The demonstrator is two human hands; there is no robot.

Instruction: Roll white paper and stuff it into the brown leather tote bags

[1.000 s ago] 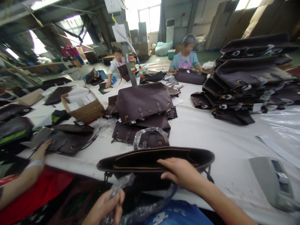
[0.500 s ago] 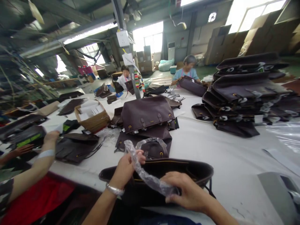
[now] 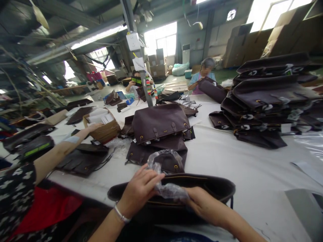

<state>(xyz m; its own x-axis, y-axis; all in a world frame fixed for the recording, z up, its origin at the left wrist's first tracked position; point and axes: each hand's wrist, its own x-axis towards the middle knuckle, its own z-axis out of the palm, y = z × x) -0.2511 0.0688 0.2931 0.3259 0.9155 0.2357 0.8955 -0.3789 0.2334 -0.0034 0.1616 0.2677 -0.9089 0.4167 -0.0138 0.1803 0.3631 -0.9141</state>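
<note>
Just in front of me stands a dark brown handbag (image 3: 214, 185) with its mouth open. One of its handles, wrapped in clear plastic (image 3: 170, 191), stretches between my two hands across the opening. Closed around the handle's left part is my left hand (image 3: 141, 188), a silver bangle on its wrist. My right hand (image 3: 205, 203) grips the handle's right end, its fingertips partly hidden. A second plastic-wrapped handle loop (image 3: 165, 153) arches up behind; I cannot tell which bag it belongs to.
More dark bags (image 3: 161, 122) lie stacked beyond mine, with a tall pile (image 3: 272, 90) at right. A cardboard box (image 3: 106, 131) of white papers stands left, a co-worker's arm (image 3: 68, 144) reaching to it. A grey device (image 3: 302, 211) sits at right. Two people work across the table.
My left hand has turned over and closed further round the wrapped handle, which now sits lower and flatter. My right hand has rotated inward. The co-worker's arm at left has reached to the box.
</note>
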